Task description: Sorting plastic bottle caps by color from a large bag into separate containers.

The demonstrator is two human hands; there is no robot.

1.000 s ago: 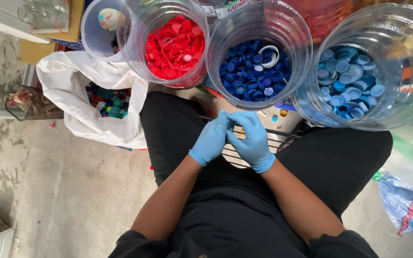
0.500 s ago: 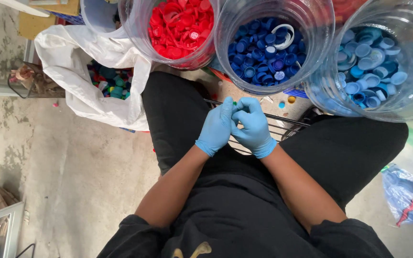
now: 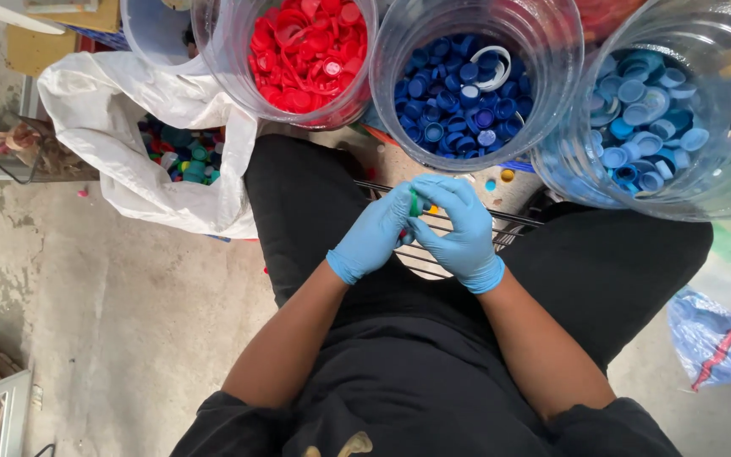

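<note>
Both my hands wear blue gloves and meet over my lap, above a wire rack [image 3: 467, 224]. My left hand [image 3: 374, 235] and my right hand [image 3: 461, 230] together pinch a small green bottle cap [image 3: 414, 203]; something red shows under the left fingers. Straight ahead stand three clear jars: one of red caps [image 3: 308, 52], one of dark blue caps [image 3: 460, 85], one of light blue caps [image 3: 649, 110].
A white sack [image 3: 141, 161] of mixed coloured caps lies open at my left knee. Loose caps [image 3: 501, 178] lie on the ground between the jars. A blue plastic bag [image 3: 712, 338] sits at the right. A white bucket [image 3: 158, 30] stands behind the red jar. Concrete floor at left.
The view has shifted slightly; my hands stay together over my lap, and the green cap now shows between the fingers.
</note>
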